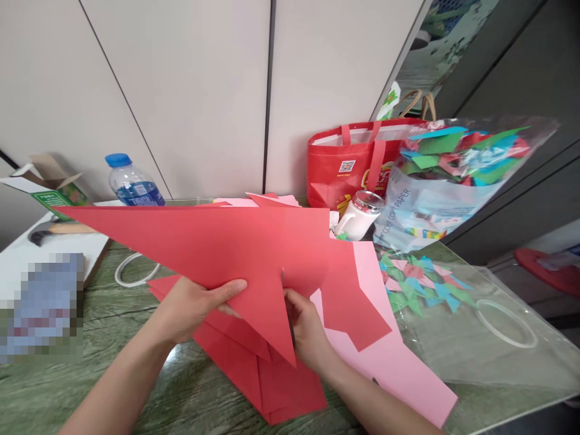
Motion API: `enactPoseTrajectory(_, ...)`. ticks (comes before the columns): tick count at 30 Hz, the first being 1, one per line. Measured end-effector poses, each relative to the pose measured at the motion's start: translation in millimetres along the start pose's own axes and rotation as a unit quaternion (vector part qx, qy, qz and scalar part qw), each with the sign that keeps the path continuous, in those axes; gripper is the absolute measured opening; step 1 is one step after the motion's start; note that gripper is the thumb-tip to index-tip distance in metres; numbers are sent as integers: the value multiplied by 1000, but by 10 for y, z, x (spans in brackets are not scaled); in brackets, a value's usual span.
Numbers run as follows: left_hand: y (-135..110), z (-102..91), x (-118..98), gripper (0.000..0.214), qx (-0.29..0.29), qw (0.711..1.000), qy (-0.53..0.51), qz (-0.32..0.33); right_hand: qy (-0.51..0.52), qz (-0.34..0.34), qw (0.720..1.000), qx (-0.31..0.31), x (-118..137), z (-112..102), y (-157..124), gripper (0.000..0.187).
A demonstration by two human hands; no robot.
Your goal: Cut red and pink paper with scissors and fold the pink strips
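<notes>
The red sheet [217, 238] is held up over the middle of the worktop [113, 311], its long axis running roughly along the far edge, with a sharp tip toward the left side and a broader end toward the right. The left hand [194, 308] has a closed grip on its lower margin, thumb on top and fingers beneath. The right hand [306, 329] is curled round a dark tool, mostly hidden, that looks like scissors [283, 276]; how far the blades are apart I cannot tell.

The relation that counts is at the slit: a thin sliver of blade shows where it ends, and from there the cut edge runs down toward the near edge of the worktop, roughly crosswise to the sheet's long axis. The uncut red lies beyond the blade, toward the far edge. The right hand is the nearer to this line, just beside it; the left grips across the downward-pointing flap. Below lie folded red pieces [290, 386], with a pink sheet [421, 380] toward the right side.
</notes>
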State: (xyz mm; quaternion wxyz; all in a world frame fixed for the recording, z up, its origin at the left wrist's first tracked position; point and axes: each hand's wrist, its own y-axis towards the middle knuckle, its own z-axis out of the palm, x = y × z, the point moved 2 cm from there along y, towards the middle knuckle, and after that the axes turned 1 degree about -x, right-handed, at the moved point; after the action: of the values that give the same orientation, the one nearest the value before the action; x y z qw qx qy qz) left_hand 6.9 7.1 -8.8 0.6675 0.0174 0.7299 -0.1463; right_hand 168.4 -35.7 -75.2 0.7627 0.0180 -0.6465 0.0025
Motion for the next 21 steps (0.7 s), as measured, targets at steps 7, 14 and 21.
enactPoseTrajectory(7, 1, -4, 57, 39, 12, 1000, -5, 6, 4, -26, 1000, 1, -3, -30, 25, 32)
enactPoseTrajectory(14, 6, 9, 33, 37, 16, 1000, -7, -14, 15, -14, 1000, -8, -7, -19, 24, 29)
enactPoseTrajectory(21, -2, 6, 53, 37, 15, 1000, -16, -12, 13, -4, 1000, -24, 13, -15, 14, 27)
